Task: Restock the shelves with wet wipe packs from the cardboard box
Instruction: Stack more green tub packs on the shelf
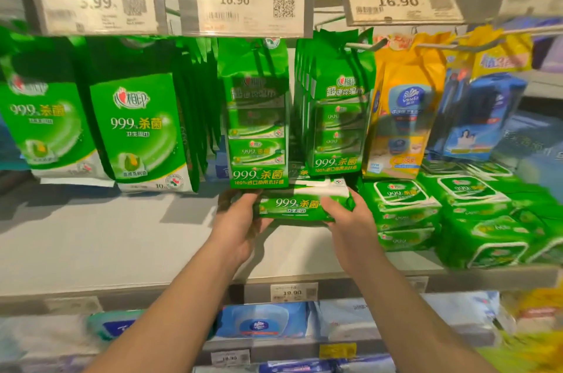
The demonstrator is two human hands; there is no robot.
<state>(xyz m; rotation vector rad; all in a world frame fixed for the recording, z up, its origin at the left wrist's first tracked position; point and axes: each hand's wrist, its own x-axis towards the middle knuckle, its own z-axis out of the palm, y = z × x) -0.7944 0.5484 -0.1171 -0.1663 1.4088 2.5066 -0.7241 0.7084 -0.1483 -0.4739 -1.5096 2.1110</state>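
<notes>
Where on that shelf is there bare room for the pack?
Bare shelf runs left of the left hand, below the hanging green bags. Right of the right hand, stacked green packs crowd it. Both hands hold the wet wipe pack.

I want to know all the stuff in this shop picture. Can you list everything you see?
held wipe pack: one, green, above the white shelf, between both hands
stacked wipe packs: several, green, right part of the shelf
white shelf: one, bare part at the left
hanging multipacks: two rows, green, on hooks at centre
hanging pouches: several, green, at the left
yellow pack: hanging right of centre
blue pack: hanging far right
price tags: three clear, pale, along the top
blue packs: a few, lower shelf
left hand: grips the pack's left end
right hand: grips its right end
</notes>
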